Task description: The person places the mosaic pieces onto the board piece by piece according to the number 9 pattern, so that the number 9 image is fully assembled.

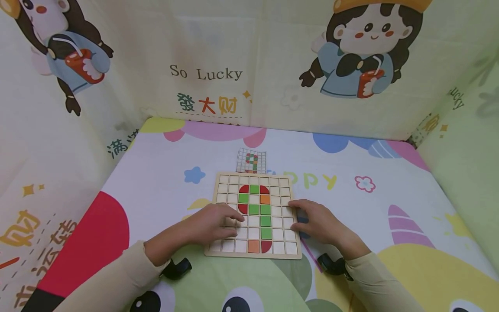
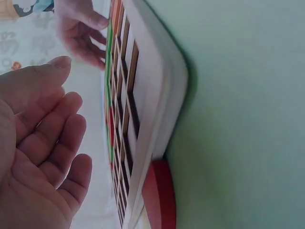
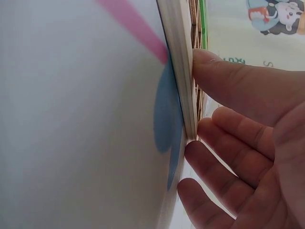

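A square wooden grid board (image 1: pixel 253 256) lies flat on the table. Red, green and orange tiles in its cells form a shape like a 9; an orange tile (image 1: pixel 253 246) and a red rounded tile (image 1: pixel 266 247) sit in the bottom row. Over the board's left side hovers my left hand (image 1: pixel 212 223), fingers loosely bent, nothing between them in the left wrist view. My right hand (image 1: pixel 321 221) touches the board's right edge with thumb and fingertips. Beside the board, a red piece with a curved side (image 2: pixel 160 193) shows in the left wrist view; in the head view it is hidden.
A small pattern card (image 1: pixel 251 161) with a similar coloured 9 lies just beyond the board's far edge. The table has a printed cartoon cloth (image 1: pixel 351 173). Printed curtains (image 1: pixel 273 86) rise behind and at both sides.
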Demonstrator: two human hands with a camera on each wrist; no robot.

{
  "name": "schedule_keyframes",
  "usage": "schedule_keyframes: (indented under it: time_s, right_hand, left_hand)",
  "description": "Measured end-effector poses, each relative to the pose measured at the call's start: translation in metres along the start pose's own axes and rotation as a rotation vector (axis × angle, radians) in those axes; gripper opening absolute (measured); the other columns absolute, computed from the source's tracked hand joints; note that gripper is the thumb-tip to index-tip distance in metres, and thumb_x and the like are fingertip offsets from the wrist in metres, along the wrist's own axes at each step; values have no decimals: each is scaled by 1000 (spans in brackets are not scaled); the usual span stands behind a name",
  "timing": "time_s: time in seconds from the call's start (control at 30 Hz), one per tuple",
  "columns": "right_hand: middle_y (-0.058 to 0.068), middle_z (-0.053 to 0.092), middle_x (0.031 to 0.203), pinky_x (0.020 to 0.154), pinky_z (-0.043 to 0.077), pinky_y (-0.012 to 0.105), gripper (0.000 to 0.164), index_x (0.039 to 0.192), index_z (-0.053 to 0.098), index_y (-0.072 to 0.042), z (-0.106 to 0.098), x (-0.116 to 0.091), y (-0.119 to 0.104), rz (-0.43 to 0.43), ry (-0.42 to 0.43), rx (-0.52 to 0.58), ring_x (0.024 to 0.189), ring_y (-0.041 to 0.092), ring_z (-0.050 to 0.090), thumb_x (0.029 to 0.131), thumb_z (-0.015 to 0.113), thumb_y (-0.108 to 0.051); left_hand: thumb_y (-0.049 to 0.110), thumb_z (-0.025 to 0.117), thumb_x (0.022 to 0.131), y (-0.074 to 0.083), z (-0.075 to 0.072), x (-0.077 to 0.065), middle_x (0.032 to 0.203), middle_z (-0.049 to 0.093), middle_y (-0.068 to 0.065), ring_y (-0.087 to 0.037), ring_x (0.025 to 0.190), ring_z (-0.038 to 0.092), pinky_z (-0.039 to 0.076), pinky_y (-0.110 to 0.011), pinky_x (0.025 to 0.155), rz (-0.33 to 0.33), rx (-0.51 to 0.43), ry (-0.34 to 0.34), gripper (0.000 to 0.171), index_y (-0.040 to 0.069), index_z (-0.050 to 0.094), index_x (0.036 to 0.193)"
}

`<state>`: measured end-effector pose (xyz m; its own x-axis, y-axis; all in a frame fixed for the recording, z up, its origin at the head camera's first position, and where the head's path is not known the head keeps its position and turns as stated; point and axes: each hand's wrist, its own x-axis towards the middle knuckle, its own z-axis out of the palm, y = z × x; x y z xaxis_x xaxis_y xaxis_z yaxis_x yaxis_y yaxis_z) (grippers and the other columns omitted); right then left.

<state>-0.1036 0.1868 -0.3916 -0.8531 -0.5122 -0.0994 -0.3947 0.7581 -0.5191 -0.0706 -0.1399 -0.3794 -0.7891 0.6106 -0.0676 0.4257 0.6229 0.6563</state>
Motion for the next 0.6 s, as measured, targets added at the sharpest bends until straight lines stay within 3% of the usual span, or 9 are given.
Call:
schedule_keyframes:
  time_s: [0.43, 0.6]
  right_hand:
    - [15, 60, 134, 104, 41, 54, 56, 133, 60, -3, 2, 0, 1, -2, 8, 3, 125, 37, 53, 84, 82, -18]
    - [15, 60, 134, 103, 41, 55, 56, 133, 60, -3, 2, 0, 2, -7, 9, 7, 125, 37, 53, 84, 81, -18]
  left_hand:
    - [19, 77, 89, -16, -17, -18, 124, 66, 1, -29, 123, 56, 48, -48, 98, -129, -34, 45, 40, 13, 68, 127]
    - [18, 76, 90, -22, -22, -25, 128, 65, -4, -32, 123, 56, 49, -49, 97, -97, -45, 57, 41, 10, 67, 129]
